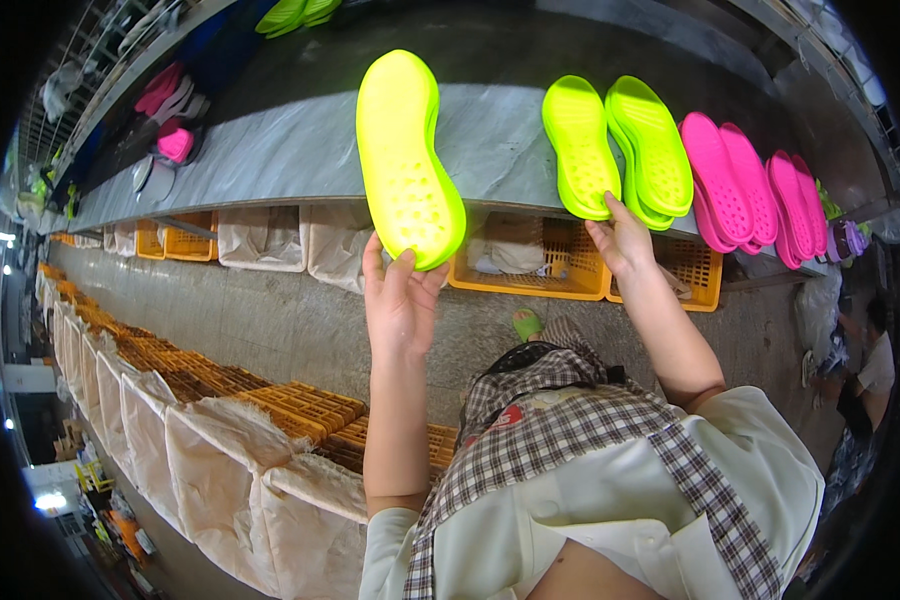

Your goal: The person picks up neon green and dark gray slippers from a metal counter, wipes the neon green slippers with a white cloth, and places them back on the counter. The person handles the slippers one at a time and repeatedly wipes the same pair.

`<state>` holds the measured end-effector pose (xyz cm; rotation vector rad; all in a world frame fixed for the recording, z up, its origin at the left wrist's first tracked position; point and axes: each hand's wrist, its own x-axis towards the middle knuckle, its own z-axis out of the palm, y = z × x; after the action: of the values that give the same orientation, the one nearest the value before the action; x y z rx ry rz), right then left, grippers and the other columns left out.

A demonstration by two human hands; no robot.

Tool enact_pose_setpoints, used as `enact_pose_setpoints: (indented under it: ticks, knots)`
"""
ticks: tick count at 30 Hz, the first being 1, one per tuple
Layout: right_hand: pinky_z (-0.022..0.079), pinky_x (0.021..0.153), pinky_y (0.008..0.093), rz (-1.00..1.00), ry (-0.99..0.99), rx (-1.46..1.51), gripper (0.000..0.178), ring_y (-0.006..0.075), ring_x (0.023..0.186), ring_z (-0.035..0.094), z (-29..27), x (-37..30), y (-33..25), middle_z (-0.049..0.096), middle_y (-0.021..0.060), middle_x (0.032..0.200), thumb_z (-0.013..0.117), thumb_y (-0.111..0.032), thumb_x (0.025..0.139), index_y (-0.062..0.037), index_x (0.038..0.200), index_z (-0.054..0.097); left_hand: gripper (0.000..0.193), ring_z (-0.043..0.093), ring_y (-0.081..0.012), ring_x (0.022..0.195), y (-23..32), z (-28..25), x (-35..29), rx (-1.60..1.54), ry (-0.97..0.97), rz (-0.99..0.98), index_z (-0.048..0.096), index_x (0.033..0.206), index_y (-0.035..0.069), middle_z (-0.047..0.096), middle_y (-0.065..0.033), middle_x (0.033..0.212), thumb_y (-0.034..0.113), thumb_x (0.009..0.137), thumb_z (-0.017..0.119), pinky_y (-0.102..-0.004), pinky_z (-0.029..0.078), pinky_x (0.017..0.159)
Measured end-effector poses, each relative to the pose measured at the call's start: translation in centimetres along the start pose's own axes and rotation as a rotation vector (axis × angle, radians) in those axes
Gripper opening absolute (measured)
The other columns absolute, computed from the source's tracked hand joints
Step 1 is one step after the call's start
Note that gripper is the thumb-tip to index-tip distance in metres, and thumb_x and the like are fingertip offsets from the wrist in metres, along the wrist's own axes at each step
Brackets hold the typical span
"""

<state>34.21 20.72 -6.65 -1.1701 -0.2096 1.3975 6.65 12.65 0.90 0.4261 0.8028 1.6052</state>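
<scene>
My left hand (402, 305) is closed on the heel end of a neon yellow shoe sole (406, 165), held up at the near edge of the grey worktable (270, 150). The sole's toe points away from me, and small round dimples show toward the heel. My right hand (622, 240) pinches the near end of a yellow-green sole (582, 145) on the table edge. Close against it on the right lies a stack of lime green soles (650, 145). Farther right are pink soles (718, 180) and more pink soles (798, 208).
Yellow plastic crates (530, 270) and white-lined bins (262, 240) stand under the table. Behind me on the left runs a row of stacked crates (305, 405) with cloth liners (210, 445). Pink pieces (175, 143) lie at the table's left. A person (875, 360) is at the far right.
</scene>
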Motion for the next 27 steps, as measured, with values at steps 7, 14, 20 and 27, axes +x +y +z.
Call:
enact_pose_setpoints:
  ticks: [7, 14, 20, 27]
  knots:
    - [0.045, 0.086, 0.0313, 0.035, 0.121, 0.187, 0.026, 0.0180, 0.099, 0.050, 0.5, -2.4, 0.4, 0.051, 0.0082, 0.108, 0.056, -0.015, 0.090, -0.0030, 0.112, 0.048, 0.047, 0.058, -0.0265, 0.103, 2.7, 0.5, -4.6, -0.055, -0.041, 0.080, 0.027, 0.130, 0.006, 0.049, -0.0165, 0.122, 0.006, 0.089, 0.050, -0.0380, 0.055, 0.081]
    - [0.051, 0.067, 0.0286, 0.438, -0.917, -0.530, 0.018, 0.0173, 0.072, 0.062, 0.2, -9.7, 4.5, 0.066, 0.0092, 0.084, 0.051, -0.018, 0.089, -0.0026, 0.090, 0.060, 0.056, 0.056, -0.0275, 0.108, 4.1, 0.4, -8.0, 0.009, -0.001, 0.242, 0.021, 0.132, 0.005, 0.045, -0.0177, 0.125, 0.001, 0.087, 0.054, -0.0396, 0.054, 0.084]
    - [0.044, 0.080, 0.0390, 0.465, -1.714, -1.852, 0.033, 0.0263, 0.085, 0.059, -1.1, -10.7, 17.4, 0.066, 0.0117, 0.094, 0.051, -0.023, 0.085, 0.0023, 0.101, 0.064, 0.053, 0.057, -0.0288, 0.107, 4.6, 0.3, -10.4, 0.059, 0.084, 0.386, 0.028, 0.130, 0.001, 0.051, -0.0180, 0.120, 0.003, 0.085, 0.056, -0.0408, 0.054, 0.083]
    - [0.044, 0.080, 0.0416, 0.491, -1.738, -2.254, 0.033, 0.0307, 0.088, 0.060, -4.2, -8.3, 24.8, 0.065, 0.0180, 0.093, 0.052, -0.023, 0.083, 0.0024, 0.099, 0.064, 0.053, 0.055, -0.0339, 0.107, 6.0, -1.9, -13.4, -0.124, 0.046, 0.243, 0.026, 0.128, 0.000, 0.047, -0.0200, 0.122, 0.000, 0.081, 0.050, -0.0472, 0.052, 0.085]
